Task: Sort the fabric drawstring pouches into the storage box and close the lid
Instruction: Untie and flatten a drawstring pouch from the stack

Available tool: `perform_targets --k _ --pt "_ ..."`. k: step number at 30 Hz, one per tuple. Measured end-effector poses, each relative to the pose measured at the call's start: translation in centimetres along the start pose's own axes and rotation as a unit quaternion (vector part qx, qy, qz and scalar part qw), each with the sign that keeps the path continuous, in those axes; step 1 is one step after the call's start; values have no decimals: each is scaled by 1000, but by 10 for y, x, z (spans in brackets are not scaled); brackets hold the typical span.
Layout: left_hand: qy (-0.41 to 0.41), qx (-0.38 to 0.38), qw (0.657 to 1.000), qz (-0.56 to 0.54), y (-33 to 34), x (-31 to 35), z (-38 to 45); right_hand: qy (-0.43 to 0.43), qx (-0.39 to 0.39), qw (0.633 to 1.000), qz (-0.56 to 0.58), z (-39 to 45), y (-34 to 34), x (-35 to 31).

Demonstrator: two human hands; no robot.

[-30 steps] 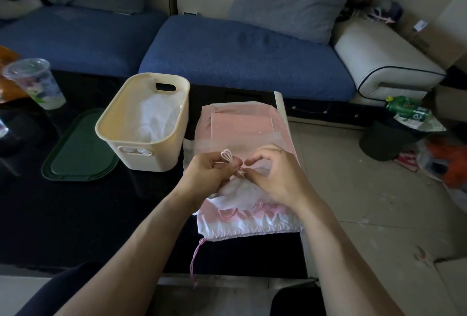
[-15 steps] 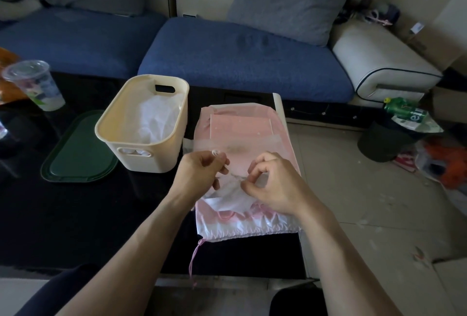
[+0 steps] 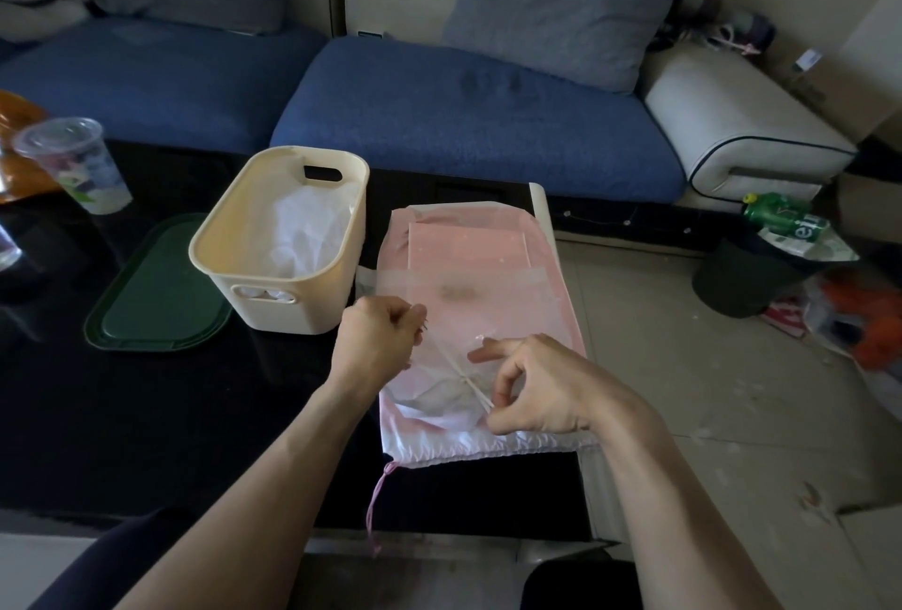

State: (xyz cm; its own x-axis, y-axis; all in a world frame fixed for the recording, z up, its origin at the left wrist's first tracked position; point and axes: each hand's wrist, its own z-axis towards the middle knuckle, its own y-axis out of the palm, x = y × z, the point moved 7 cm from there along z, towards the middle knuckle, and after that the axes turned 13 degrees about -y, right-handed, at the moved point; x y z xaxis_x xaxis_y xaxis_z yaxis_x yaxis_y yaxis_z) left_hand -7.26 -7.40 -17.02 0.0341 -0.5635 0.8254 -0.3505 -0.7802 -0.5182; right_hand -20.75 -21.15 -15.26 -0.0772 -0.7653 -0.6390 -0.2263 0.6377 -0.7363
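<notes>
Both my hands, left hand (image 3: 378, 341) and right hand (image 3: 542, 389), pinch one drawstring (image 3: 461, 377) taut over pouches (image 3: 468, 267) at the table's (image 3: 146, 414) right edge.

Pink-and-white pouches (image 3: 493, 277), cream storage box (image 3: 312, 306), dark green lid (image 3: 151, 297), blue sofa (image 3: 463, 121)

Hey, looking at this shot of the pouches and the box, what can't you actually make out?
Head view:
- Storage box floor: white fabric covers it.
- Cord ends: left hand and right hand fingers hide them.
- Pouch print: blurred.
- Green lid: box overlaps its edge.
</notes>
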Motion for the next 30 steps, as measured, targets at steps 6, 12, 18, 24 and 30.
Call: perform_targets --k 6,12,18,24,30 --pt "-21 16 999 34 -3 -9 8 -23 102 994 30 -5 -20 -6" --pt "-132 -66 980 -133 6 -8 3 -73 174 940 286 0 -15 -18" --pt "-243 -171 865 -404 20 -9 -3 -83 187 796 570 13 -1 -23" --pt "-215 -264 719 -606 18 13 -5 -90 251 599 755 10 -14 -14" --pt "-199 -314 670 -642 21 30 -16 -89 291 449 840 11 -16 -18"
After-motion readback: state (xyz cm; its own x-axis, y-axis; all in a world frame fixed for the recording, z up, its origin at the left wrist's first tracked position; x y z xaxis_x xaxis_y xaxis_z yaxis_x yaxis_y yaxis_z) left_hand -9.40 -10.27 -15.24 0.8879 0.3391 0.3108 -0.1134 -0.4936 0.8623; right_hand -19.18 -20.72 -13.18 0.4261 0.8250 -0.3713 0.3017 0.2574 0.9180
